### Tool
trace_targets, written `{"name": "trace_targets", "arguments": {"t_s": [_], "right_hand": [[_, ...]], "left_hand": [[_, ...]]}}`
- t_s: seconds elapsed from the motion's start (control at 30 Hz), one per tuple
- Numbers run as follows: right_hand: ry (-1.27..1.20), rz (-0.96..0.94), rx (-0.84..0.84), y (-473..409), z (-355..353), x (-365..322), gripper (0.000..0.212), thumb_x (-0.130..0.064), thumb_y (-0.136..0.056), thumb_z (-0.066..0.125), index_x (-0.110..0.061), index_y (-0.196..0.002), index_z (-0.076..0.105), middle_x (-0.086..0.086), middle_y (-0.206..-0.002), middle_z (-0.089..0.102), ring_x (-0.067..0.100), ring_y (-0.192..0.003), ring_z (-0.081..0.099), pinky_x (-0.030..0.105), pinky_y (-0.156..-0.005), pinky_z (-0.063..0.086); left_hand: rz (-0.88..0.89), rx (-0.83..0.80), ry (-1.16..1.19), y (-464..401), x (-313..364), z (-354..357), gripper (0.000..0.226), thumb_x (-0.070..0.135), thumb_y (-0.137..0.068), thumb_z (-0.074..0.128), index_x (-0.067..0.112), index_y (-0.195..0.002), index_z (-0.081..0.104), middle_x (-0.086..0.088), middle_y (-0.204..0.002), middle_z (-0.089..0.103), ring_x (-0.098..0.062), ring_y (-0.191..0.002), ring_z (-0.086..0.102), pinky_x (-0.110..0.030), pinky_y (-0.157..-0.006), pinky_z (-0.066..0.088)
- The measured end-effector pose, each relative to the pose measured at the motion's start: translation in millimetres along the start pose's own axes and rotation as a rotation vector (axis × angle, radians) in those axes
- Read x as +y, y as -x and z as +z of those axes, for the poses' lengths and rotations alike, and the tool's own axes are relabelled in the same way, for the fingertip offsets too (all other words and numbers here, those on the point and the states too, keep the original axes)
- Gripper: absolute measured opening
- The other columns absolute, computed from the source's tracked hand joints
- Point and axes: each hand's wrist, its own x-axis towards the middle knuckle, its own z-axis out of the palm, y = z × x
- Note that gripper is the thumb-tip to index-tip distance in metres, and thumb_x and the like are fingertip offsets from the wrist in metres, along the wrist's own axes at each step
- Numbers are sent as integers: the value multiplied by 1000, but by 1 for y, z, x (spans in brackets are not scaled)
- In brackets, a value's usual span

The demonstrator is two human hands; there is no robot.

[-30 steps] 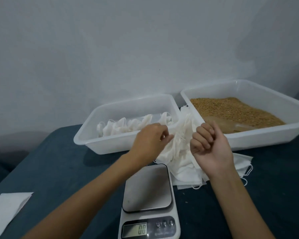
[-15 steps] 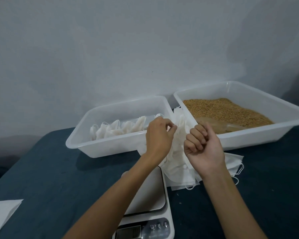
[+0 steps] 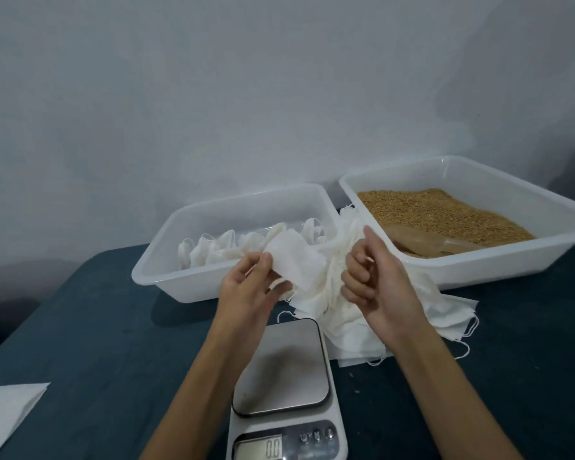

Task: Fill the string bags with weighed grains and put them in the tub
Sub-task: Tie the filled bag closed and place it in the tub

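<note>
My left hand (image 3: pixel 251 287) pinches one empty white string bag (image 3: pixel 292 258) and holds it above the front wall of the left tub (image 3: pixel 166 277). That tub holds several filled white bags (image 3: pixel 213 249). My right hand (image 3: pixel 375 280) is curled beside the bag, over a loose pile of empty bags (image 3: pixel 342 313) lying between the tubs and the scale; I cannot tell whether it holds a string. The right tub (image 3: pixel 478 270) holds brown grain (image 3: pixel 445 210) with a clear scoop (image 3: pixel 422 244) lying in it. A kitchen scale (image 3: pixel 281 370) stands in front, reading 0.0.
A dark blue cloth covers the table (image 3: pixel 97 343). A white paper sheet (image 3: pixel 4 416) lies at the lower left corner. A grey wall stands right behind the tubs.
My left hand has pulled a single bag out of the pile and lifted it toward me. My right hand stays curled over the pile. The camera view has shifted.
</note>
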Motion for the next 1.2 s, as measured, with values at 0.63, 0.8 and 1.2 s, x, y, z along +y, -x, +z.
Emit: {"name": "trace_targets", "arguments": {"t_s": [0.63, 0.8, 1.2], "right_hand": [[471, 136, -119, 2, 8, 30, 20, -5, -90, 70, -10, -108, 78, 5, -77, 66, 12, -65, 56, 23, -49, 47], [477, 276, -136, 2, 8, 34, 33, -8, -79, 77, -6, -112, 75, 10, -85, 73, 17, -77, 70, 26, -68, 58], [395, 4, 106, 0, 6, 35, 27, -1, -85, 75, -12, -77, 51, 4, -72, 65, 16, -62, 63, 25, -61, 56]], "left_hand": [[59, 279, -284, 16, -18, -28, 19, 21, -107, 56, 7, -96, 61, -4, -78, 71, -13, -64, 64, -24, -45, 48], [83, 302, -323, 17, -24, -27, 20, 22, -107, 56, 3, -100, 57, -2, -74, 70, -9, -56, 59, -20, -38, 36], [636, 213, -737, 25, -29, -23, 17, 15, -90, 79, 24, -95, 66, 6, -86, 65, -20, -82, 62, -26, -74, 51]]}}
